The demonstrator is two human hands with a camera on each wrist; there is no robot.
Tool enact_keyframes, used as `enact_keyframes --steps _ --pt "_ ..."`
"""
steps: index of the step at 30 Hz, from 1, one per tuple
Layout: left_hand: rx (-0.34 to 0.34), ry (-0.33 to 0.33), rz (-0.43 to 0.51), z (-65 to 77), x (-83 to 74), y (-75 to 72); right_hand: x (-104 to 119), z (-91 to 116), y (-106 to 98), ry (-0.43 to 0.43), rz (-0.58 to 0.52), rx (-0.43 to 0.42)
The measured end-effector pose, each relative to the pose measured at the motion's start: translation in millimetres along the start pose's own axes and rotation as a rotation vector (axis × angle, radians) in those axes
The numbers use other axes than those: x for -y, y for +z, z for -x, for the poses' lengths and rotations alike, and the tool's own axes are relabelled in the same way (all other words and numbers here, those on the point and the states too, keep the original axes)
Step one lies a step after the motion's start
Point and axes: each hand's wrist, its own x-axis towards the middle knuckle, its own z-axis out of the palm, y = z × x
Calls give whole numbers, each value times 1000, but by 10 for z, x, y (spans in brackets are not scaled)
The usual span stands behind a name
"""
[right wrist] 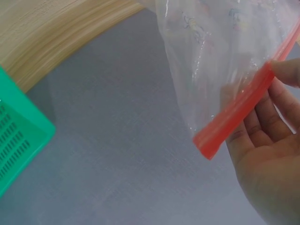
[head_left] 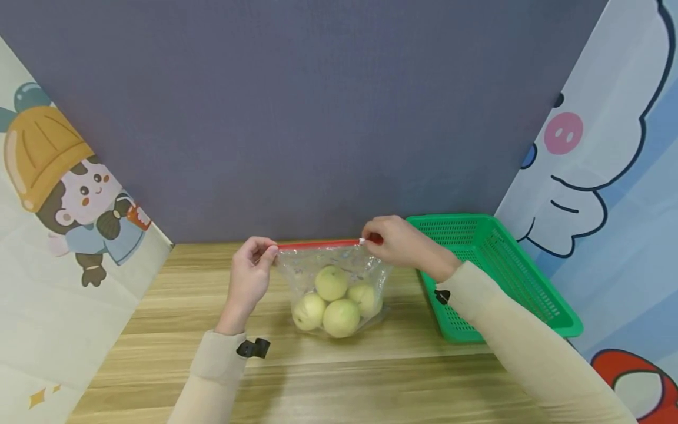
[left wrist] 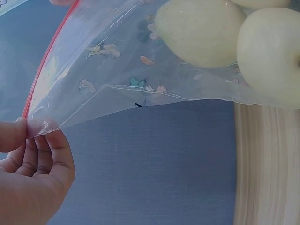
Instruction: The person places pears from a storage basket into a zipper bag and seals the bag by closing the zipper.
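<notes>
A clear plastic zip bag (head_left: 298, 272) with a red zip strip (head_left: 318, 244) along its top stands on the table, holding several round, pale yellow-green fruits (head_left: 341, 318). My left hand (head_left: 250, 277) pinches the strip's left corner between thumb and fingers. Toward the other end, my right hand (head_left: 397, 240) pinches the same strip, and a short length of red strip (right wrist: 220, 129) sticks out past its fingers in the right wrist view. Between the hands the strip runs straight. Small printed pictures (left wrist: 137, 83) show on the bag's film in the left wrist view.
A green perforated plastic basket (head_left: 436, 306) sits on the right of the wooden table (head_left: 175, 330), partly behind the right forearm. A grey panel (head_left: 318, 118) rises at the table's back edge. Sheets with cartoon figures flank both sides.
</notes>
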Motion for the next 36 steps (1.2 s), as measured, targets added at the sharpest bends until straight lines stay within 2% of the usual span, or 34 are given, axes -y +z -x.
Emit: enact_keyframes --steps 14,36 --pt "11 -17 -14 -7 6 -10 -78 49 -15 -25 -9 -21" --pt "4 -14 -15 3 -6 -16 -131 99 -60 0 -14 -16"
